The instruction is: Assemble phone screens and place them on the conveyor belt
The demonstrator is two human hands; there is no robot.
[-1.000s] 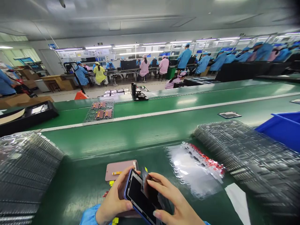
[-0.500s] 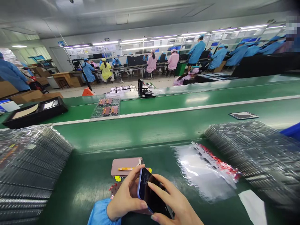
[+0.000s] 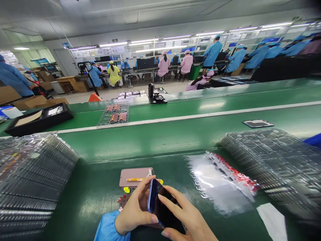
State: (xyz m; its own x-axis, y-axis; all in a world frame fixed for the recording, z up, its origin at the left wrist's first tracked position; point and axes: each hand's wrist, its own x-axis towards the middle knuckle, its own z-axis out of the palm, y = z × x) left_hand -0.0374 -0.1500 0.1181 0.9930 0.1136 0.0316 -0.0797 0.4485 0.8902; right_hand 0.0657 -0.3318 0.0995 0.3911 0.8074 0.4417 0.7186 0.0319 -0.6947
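We are gripping the blue-edged phone (image 3: 164, 215) in our left hand (image 3: 136, 212), while our right hand (image 3: 188, 214) is gripping it too, its index finger (image 3: 167, 203) touching the screen (image 3: 171, 221)

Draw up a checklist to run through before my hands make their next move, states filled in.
1. Left hand gripping the phone: ok, thumb and fingers at its blue edge.
2. Right hand touching the phone: ok, fingers on its dark face.
3. Dark face flush all round: cannot tell, the hands cover parts.
4. Pinkish panel lying flat: ok, beyond the left hand, orange strip facing up.
5. White sheet away from both hands: ok, off to the right.
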